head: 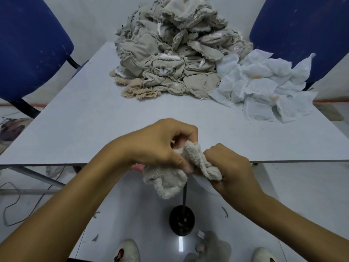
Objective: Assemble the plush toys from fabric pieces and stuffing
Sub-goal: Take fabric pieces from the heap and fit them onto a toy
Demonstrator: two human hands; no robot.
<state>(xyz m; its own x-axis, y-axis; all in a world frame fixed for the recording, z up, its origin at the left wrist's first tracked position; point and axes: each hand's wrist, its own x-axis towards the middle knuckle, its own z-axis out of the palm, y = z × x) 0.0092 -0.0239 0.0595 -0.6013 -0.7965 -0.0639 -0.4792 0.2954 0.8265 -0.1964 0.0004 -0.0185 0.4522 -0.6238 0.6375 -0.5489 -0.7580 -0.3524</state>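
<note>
A fluffy cream plush skin [168, 181] hangs limp between my hands, just off the near edge of the table [79, 118]. My left hand [160, 144] pinches its upper part with thumb and curled fingers. My right hand [232, 171] grips a bunched fold of it on the right. A thin black upright rod [184, 193] rises from a round black base [181, 221] on the floor to just under the plush. At the table's far side lies a big heap of beige inside-out fabric skins [173, 48], with a pile of white stuffing pouches [264, 86] to its right.
Blue chairs stand at the far left [30, 44] and far right [306, 29]. Cables [17, 203] trail on the floor at left. A grey plush piece [213, 246] lies on the floor by my white shoes [127, 251].
</note>
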